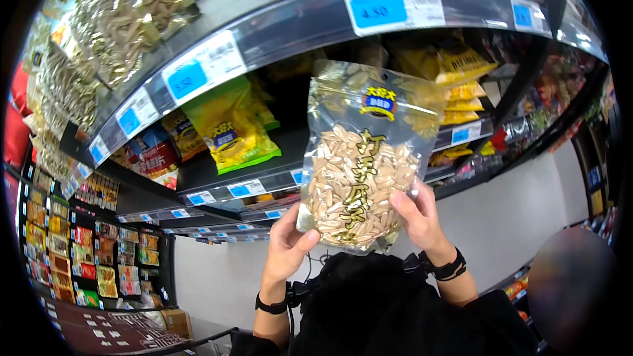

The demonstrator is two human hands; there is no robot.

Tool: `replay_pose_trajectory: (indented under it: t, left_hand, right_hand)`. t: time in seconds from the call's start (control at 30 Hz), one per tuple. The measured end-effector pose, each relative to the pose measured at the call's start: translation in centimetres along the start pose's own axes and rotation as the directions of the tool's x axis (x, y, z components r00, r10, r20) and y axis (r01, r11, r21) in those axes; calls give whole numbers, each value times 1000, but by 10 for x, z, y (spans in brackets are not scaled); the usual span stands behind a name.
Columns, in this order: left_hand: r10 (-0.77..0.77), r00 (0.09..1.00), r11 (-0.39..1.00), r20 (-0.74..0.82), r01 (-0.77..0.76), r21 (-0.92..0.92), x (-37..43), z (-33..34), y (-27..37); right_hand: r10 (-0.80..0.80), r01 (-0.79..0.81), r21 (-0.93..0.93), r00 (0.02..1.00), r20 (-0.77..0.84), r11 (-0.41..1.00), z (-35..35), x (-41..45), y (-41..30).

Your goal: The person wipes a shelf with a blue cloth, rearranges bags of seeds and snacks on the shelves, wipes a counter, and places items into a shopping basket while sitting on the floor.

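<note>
Between my hands is a clear plastic bag of sunflower seeds [363,183], held upright with its printed front towards me. My left hand [292,242] grips its lower left edge, the thumb on the front. On the lower right side, my right hand [418,212] pinches the bag, its thumb also on the front. The fingers behind the bag are partly hidden. Beyond it, a shelf [282,158] holds a yellow and green snack bag [232,133] on the left. Several yellow snack bags [462,71] lie to the right, partly behind the seed bag.
A shelf edge with price tags [395,7] curves across above the bag. More seed bags [123,24] stand at upper left. A rack of packets [89,252] is at lower left, near a cardboard box [177,323]. Pale floor [212,277] shows below the shelves.
</note>
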State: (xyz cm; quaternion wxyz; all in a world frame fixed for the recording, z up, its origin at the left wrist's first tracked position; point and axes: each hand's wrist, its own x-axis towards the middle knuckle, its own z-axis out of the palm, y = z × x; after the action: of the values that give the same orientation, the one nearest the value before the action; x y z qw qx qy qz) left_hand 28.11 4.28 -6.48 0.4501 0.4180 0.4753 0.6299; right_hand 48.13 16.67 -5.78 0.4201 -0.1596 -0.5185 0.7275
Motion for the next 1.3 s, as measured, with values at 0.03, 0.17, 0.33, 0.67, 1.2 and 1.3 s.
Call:
replay_pose_trajectory:
  t: [0.03, 0.17, 0.33, 0.67, 1.2, 1.3]
  left_hand:
    - [-18, 1000, 1000, 13, 18, -2, 0, 0, -1]
    - [-22, 986, 998, 168, 31, -54, 6, 4, -1]
    - [-43, 985, 999, 164, 44, 1, 8, 18, 3]
    - [-71, 980, 997, 188, 66, 35, 10, 21, -1]
    - [-130, 985, 991, 112, 133, -22, 10, 24, -6]
    - [-150, 978, 989, 146, 150, 8, 13, 23, -6]
  right_hand:
    - [6, -6, 2, 1000, -22, 1000, -1, -1, -3]
    - [16, -15, -30, 1000, 15, 999, -7, -6, -8]
    - [17, -17, 2, 999, -42, 1000, -11, -11, -12]
    - [64, -64, -26, 998, -7, 998, -20, -11, -15]
    - [110, -110, 23, 994, 6, 994, -23, -8, -13]
    - [75, -75, 2, 997, 2, 997, -24, -10, -14]
